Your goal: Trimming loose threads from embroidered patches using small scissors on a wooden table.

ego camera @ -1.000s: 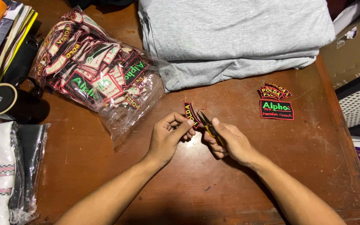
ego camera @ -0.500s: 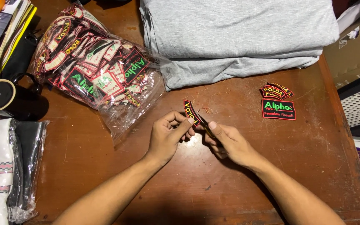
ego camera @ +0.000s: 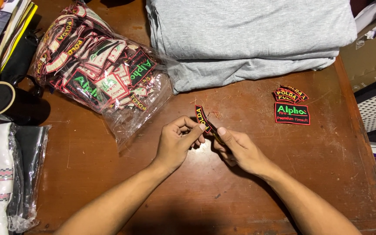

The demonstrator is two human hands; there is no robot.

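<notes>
Patch (ego camera: 202, 118) — curved, black — pinched between left hand (ego camera: 177, 141) and right hand (ego camera: 239, 148).

A bag of patches (ego camera: 96, 82) is set on the table (ego camera: 109, 174) at the left, folded cloth (ego camera: 249, 39) behind, loose patches (ego camera: 291, 106) at the right, one patch (ego camera: 203, 119) held between.
</notes>
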